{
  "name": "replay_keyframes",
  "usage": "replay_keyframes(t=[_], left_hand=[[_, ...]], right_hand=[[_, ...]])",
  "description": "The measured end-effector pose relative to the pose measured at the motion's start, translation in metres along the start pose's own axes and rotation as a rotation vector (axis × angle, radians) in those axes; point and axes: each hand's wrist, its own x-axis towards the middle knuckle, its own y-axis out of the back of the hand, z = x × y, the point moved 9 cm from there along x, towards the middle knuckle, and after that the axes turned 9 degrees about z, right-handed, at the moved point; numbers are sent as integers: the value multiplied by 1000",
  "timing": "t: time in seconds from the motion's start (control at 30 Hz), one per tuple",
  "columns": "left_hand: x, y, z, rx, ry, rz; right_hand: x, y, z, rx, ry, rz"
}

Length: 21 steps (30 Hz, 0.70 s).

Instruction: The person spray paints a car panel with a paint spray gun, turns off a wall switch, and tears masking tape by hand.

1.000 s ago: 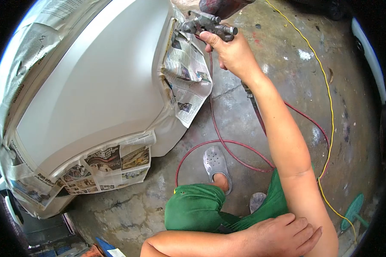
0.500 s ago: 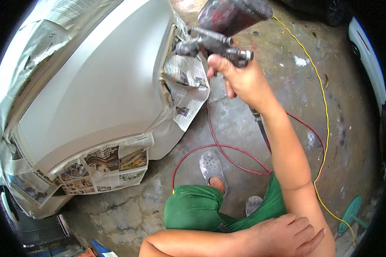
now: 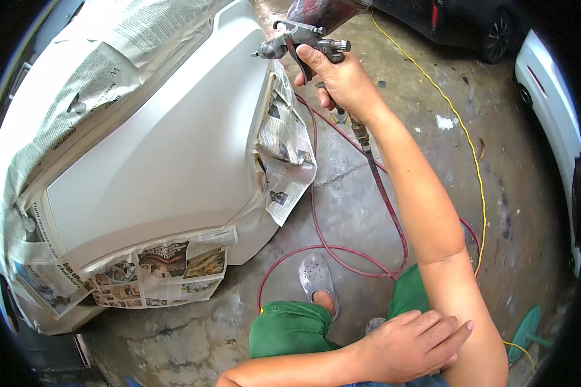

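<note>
My right hand point(image 3: 347, 85) is wrapped round the handle of a spray gun point(image 3: 301, 46) at the top of the view. The gun's nozzle points left, over the edge of a pale car panel point(image 3: 161, 142). Its dark, paint-stained cup point(image 3: 326, 11) is partly cut off by the top edge. A red hose point(image 3: 382, 184) hangs from a fitting below the handle. My left hand point(image 3: 416, 345) lies across my right arm near the elbow, palm down, fingers stretched out and holding nothing. Newspaper masking point(image 3: 168, 271) is fixed round the panel.
The red hose loops over the stained concrete floor point(image 3: 361, 219) near my clog point(image 3: 316, 277). A yellow cord point(image 3: 461, 119) runs down the right side. A white car part point(image 3: 551, 109) stands at far right, a dark car point(image 3: 458, 26) behind, and a green round object point(image 3: 524, 332) below.
The spray gun and my right hand appear higher and slightly left. The panel sits lower in view, and more hose shows under the gun. My left hand stays on my right arm.
</note>
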Motion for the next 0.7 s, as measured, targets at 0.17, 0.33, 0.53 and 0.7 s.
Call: replay_keyframes(t=[0.17, 0.33, 0.53, 0.7], left_hand=[[-3, 3, -3, -1, -2, 42], [-2, 6, -4, 2, -8, 44], [-3, 6, -7, -43, 65, -49], [-10, 0, -9, -24, 64, -77]], right_hand=[[4, -3, 1, 63, 19, -17], [14, 2, 8, -8, 16, 13], [26, 12, 18, -79, 22, 81], [26, 17, 9, -51, 102, 151]])
